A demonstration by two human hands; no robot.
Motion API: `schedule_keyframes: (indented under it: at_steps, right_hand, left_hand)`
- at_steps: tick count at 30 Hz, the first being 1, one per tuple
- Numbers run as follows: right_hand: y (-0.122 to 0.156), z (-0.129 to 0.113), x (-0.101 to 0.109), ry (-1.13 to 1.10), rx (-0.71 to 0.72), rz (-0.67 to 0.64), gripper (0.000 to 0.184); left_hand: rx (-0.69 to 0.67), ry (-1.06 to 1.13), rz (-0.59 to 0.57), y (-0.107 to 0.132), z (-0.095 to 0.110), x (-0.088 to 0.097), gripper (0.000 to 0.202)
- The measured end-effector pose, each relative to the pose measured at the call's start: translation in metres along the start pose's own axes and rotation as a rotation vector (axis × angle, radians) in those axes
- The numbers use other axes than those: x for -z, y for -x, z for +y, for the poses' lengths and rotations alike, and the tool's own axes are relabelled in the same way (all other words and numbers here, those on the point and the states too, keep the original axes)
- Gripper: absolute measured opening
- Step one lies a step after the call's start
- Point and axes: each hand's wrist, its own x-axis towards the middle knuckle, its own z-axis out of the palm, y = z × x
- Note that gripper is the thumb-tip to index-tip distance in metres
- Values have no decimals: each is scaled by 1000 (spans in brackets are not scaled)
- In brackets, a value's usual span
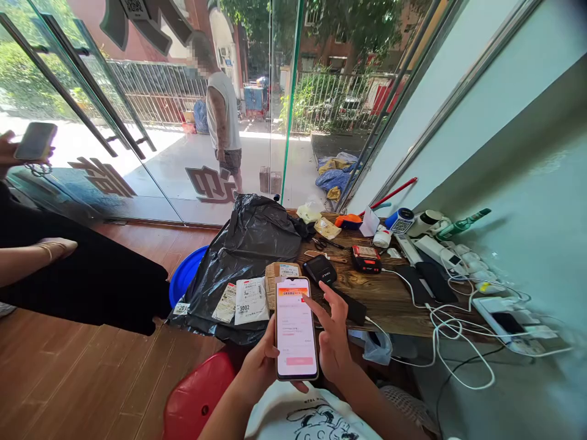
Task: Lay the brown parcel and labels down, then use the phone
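My left hand (259,366) grips a smartphone (296,330) from its left side, screen lit and facing me. My right hand (332,336) hovers at the phone's right edge, fingers spread, index fingertip touching the screen near the top. Just beyond the phone, on the wooden table (389,293), lie a white parcel labelled 3002 (251,299), a small cardboard box (275,275) and a black handheld device (320,269).
A black plastic bag (247,250) drapes over the table's left end, above a blue basin (186,275). Chargers, white cables (458,330), a red-black scanner (365,258) and bottles crowd the right. Another person's arm (27,260) and hand with phone (34,142) are left. Someone stands outside the glass door (222,116). Red stool (197,397) below.
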Motion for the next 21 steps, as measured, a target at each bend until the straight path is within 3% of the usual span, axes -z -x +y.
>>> schedule_keyframes:
  at_steps: [6,13,21]
  right_hand:
    - [-2,-2,-4,-16,-10,6,60]
    - [10,-9,2,-250,193,-34,51]
    - [-23,-26,6,84,105,-141,62]
  left_hand:
    - [2,1,-65,3,3,2,81]
    - [-9,19,-37,4,3,0,90]
    - [-7,-46,-117,4,5,0,82]
